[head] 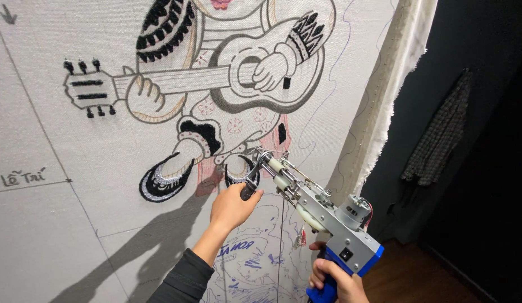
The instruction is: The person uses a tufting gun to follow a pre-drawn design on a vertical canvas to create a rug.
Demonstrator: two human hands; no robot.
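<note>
In the head view, a tufting gun (320,210) runs from the lower right of the frame up toward the centre, its needle end touching the stretched backing cloth (76,224) just below a partly tufted drawing of a guitar player (227,78).

The right hand (335,278) sits at the bottom edge, right of centre, its fingers wrapped tight around the gun's blue grip. Above it is the grey metal body, with a small motor and red wiring on top.

The left hand (234,206) is in the lower centre of the frame, reaching up from a dark sleeve (182,280). Its fingers are curled closed around the dark front handle near the gun's nose, and the knuckles lie close to the cloth.

The figure's black and white shoes (162,179) are tufted just left of the gun's tip. A thin yarn strand (279,247) hangs straight down below the gun, in front of blue sketch lines on the cloth.

The frayed cloth edge (384,95) slants down the upper right. Beyond it is a dark wall, where a checked garment (440,134) hangs at mid right. A wooden floor (418,280) shows in the lower right corner. The arm's shadow falls on the cloth at lower left.
</note>
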